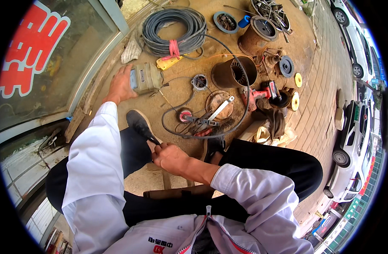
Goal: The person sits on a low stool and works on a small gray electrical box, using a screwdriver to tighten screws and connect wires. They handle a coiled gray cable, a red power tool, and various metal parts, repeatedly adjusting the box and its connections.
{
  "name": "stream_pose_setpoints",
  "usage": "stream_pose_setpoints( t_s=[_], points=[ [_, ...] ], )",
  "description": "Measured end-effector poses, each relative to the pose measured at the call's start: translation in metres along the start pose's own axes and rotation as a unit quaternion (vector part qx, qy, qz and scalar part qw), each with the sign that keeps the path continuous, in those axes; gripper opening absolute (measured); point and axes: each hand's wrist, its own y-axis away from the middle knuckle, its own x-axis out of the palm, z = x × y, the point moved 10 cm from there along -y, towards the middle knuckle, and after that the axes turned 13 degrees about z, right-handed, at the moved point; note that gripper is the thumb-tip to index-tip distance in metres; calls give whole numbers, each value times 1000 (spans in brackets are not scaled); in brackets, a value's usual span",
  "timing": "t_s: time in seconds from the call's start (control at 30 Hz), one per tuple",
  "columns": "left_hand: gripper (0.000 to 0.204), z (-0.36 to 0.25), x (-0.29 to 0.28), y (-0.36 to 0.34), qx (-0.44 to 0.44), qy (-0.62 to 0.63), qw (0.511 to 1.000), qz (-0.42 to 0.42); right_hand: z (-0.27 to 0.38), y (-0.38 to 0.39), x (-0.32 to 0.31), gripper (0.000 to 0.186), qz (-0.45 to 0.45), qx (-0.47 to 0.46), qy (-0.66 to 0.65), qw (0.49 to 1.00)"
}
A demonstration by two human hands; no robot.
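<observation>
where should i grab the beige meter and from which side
Probably best across the left end of the meter, coming from the left: its boxy body suits a thumb-and-fingers grip, the left hand is right there, and the coil and yellow block crowd its far side.

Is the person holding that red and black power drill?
No, the red-and-black power drill sits apart from both the left hand and the right hand.

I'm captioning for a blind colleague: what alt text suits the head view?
A person's left hand is spread at a boxy grey-green instrument while the right hand holds a small dark object. On the ground ahead are a coiled dark cable, a red power tool and rusty cylinders.
</observation>
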Motion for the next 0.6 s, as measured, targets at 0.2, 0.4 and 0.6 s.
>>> stream_pose_setpoints(
  t_s=[0.2,0.4,0.6],
  points=[
    [121,1,-1,0,8,6,1000,-8,-77,29,103,18,144,100,-92,980],
    [120,-3,-5,0,6,-9,1000,-9,-174,58,21,42,-92,267,98,954],
    [119,5,-8,1,-5,12,1000,3,-202,38,64,43,32,281,42,958]
  ],
)
